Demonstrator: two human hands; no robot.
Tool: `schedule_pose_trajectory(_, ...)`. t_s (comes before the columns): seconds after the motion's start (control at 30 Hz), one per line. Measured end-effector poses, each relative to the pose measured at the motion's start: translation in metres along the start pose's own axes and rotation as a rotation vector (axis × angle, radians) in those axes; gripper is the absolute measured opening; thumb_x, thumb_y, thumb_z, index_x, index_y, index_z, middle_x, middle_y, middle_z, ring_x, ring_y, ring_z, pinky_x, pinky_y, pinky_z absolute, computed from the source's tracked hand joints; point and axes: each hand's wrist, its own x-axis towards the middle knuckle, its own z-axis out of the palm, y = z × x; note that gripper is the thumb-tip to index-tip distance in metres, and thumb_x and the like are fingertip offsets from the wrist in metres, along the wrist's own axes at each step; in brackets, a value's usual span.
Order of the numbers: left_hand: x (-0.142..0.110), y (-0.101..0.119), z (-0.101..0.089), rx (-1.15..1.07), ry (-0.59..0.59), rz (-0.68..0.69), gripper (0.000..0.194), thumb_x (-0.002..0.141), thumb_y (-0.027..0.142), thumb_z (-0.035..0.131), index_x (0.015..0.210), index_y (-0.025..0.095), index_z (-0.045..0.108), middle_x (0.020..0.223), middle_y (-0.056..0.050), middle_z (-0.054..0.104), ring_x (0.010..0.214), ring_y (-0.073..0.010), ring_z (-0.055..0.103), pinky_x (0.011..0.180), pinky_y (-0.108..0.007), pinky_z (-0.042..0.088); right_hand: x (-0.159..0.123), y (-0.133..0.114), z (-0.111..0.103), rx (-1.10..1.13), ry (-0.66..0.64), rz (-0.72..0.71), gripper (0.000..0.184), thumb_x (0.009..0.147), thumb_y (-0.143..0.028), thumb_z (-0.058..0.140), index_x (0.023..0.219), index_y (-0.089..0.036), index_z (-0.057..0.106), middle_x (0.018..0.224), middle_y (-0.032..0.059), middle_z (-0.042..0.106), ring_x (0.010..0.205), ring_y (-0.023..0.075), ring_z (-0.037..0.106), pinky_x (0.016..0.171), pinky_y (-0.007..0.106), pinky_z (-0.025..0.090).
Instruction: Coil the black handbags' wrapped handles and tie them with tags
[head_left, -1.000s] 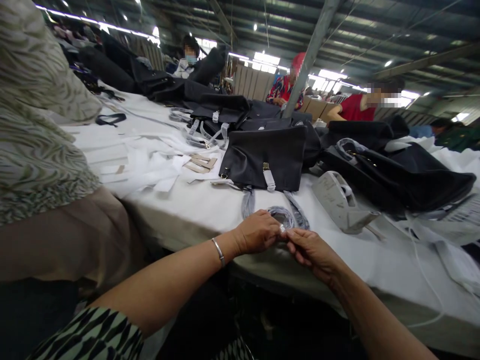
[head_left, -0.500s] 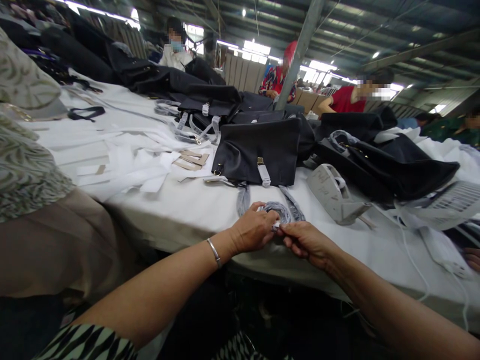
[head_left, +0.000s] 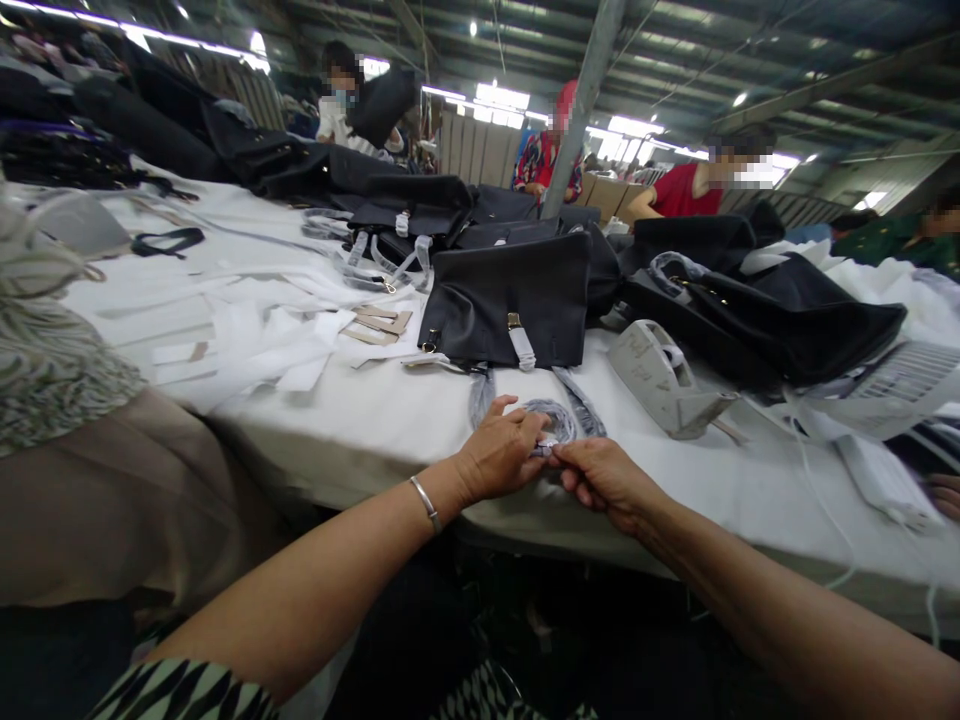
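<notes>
Since 1 s ago the view is drifting left and down a bit; the worktop (head_left: pixel 390 425) and the black bag (head_left: pixel 517 300) are sitting lower-left in frame than before, but the layout on the cloth is unchanged. Both hands are staying at the near edge, moving only slightly up toward the bag. My read: this is fine finger work on the strap end, not a reposition.

The grey strap coil (head_left: pixel 556 418) is lying on the worktop just in front of the bag, its 2 tails running up under the bag's flap. The tape dispenser (head_left: pixel 664 380) is sitting near on the right, untouched.

Left hand (head_left: pixel 501 455): forearm coming in from lower left, wrist flat, fingers curled, thumb and index pinching the coil's near end. Right hand (head_left: pixel 604 478): coming in from lower right, fingers closed, pinching the same small end, fingertips touching the left hand's.
</notes>
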Motion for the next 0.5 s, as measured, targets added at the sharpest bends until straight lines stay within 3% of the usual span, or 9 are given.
schedule_pose_trajectory(0.3,0.0000,0.0000,-0.0025,0.033,-0.017,0.018,0.052,0.083,0.028,0.062,0.129,0.014,0.044,0.099,-0.006,0.071,0.101,-0.0224,0.062,0.109,-0.046,0.023,-0.0076,-0.0018,0.0033,0.073,0.024,0.001,0.022,0.085,-0.033,0.055,0.075,-0.014,0.062,0.044,-0.0042,0.051,0.028,0.0029,0.036,0.028,0.013,0.016)
schedule_pose_trajectory(0.5,-0.0006,-0.0006,-0.0026,0.086,-0.039,0.047,0.041,0.086,0.029,0.059,0.125,0.020,0.054,0.102,-0.007,0.069,0.098,-0.0217,0.061,0.109,-0.048,0.022,-0.0065,-0.0081,0.0050,0.074,0.046,0.060,0.018,0.083,-0.028,0.057,0.073,-0.014,0.060,0.043,-0.0037,0.051,0.028,0.0037,0.037,0.027,0.014,0.016)
